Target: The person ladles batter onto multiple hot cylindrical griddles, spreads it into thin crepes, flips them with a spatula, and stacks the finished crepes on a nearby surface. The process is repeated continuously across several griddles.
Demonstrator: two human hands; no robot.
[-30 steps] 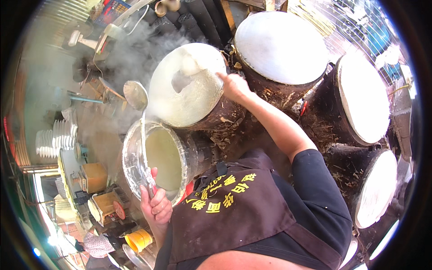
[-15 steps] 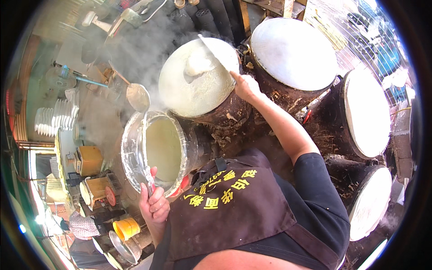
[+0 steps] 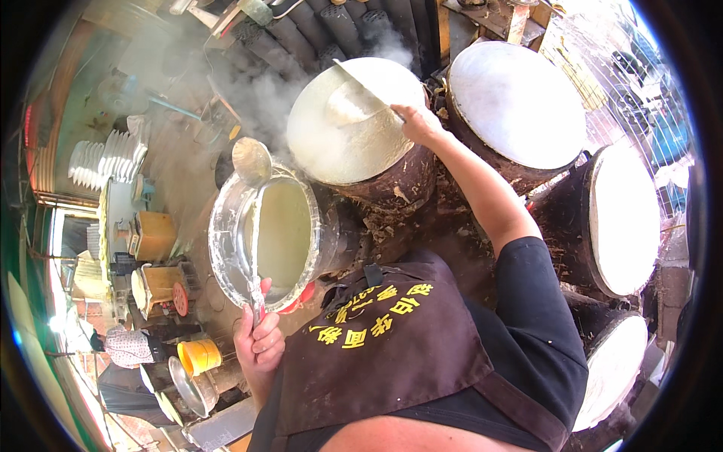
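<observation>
My left hand is closed round the red grip of a long-handled ladle. The ladle reaches up over a clear-walled bucket of pale batter, its bowl near the far rim. Out over a round steaming griddle, my right hand grips one end of a long thin flat spreader. The spreader's edge lies across the griddle top, against a mound of pale batter. A thin film of batter coats much of the griddle around it.
More round drum-shaped griddles with pale tops curve away to the right, including one beside the steaming one. Dark ridged cylinders stand behind. At left are stacked white trays, a yellow bucket and a person farther off.
The spreader has swept leftward over the griddle with my right hand, and a dark bare patch beside the batter is now covered. My left hand still holds the ladle. The whole view has shifted.
</observation>
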